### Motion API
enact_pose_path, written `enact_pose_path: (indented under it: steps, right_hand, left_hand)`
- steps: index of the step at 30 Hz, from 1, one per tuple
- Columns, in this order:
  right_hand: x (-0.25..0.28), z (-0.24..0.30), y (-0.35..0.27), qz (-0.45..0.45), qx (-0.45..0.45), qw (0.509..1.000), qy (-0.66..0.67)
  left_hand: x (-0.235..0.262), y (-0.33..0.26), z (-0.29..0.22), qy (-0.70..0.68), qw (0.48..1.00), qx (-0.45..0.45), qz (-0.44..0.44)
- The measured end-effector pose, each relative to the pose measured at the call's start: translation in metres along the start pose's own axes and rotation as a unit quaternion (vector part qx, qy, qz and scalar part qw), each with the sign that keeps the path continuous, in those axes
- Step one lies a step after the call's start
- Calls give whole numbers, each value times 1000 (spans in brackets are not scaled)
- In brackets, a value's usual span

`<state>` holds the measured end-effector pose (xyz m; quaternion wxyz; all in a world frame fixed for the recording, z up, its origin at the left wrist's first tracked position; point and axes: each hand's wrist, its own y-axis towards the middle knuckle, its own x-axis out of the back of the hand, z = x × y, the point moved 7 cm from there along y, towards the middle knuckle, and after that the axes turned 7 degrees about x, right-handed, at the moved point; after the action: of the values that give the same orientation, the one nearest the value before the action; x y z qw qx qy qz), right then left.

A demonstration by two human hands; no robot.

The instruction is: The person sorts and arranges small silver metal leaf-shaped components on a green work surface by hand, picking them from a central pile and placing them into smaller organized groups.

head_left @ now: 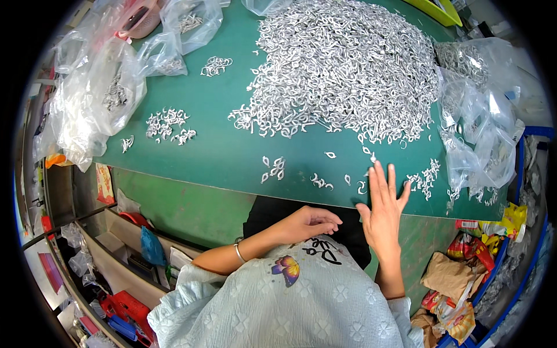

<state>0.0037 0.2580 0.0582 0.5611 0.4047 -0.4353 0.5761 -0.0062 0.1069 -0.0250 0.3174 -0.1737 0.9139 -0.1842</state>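
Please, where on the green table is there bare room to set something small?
The main free patch of the green table lies between the small silver cluster at left and the big silver pile. It is crowded at the pile, the left bags, the right bags, and around the right hand, where loose pieces lie.

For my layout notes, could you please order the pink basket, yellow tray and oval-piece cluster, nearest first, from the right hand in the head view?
1. Oval-piece cluster, left of the right hand
2. Yellow tray, far right
3. Pink basket, far left
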Motion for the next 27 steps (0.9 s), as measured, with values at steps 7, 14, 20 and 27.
enact_pose_path:
  steps: [7,14,20,27]
  right_hand:
    - [10,16,-5,-45,45,997,35]
    - [-27,39,-21,-18,104,990,96]
    - [-34,51,-19,7,144,984,100]
    - [-24,64,8,-4,179,974,135]
  left_hand:
    - [9,1,1,-103,995,-2,5]
    - [4,7,2,-397,914,79,36]
    - [5,8,10,-428,899,74,55]
    - [9,4,8,-425,900,81,46]
